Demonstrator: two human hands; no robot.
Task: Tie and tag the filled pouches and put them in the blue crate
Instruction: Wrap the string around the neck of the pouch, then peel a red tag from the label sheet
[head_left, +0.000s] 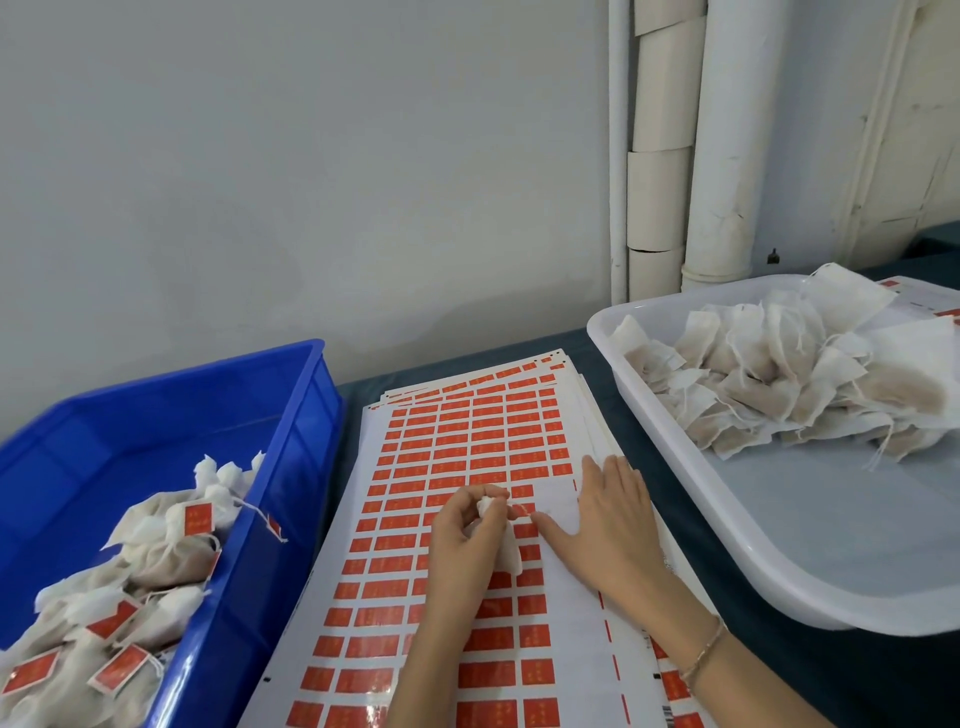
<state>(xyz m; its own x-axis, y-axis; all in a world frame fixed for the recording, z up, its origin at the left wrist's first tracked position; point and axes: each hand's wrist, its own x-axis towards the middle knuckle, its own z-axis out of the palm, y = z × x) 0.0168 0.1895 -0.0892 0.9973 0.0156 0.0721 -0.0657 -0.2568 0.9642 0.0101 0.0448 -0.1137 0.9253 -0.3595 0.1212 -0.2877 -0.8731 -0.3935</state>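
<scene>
My left hand (467, 530) grips a white filled pouch (506, 545) by its gathered neck, holding it over the sheet of red stickers (452, 457). My right hand (608, 525) lies on the sheet's bare peeled area, fingers spread, with the thumb by a red sticker (522, 512) next to the pouch. The blue crate (291, 457) stands at the left and holds several tied pouches (171, 551) with red tags. A white tub (779, 540) at the right holds a heap of untied pouches (779, 379).
The sticker sheets lie stacked on a dark table cover (623, 415) between crate and tub. A grey wall with white pipes (717, 140) rises behind. More sticker sheets (914, 296) show beyond the tub at the far right.
</scene>
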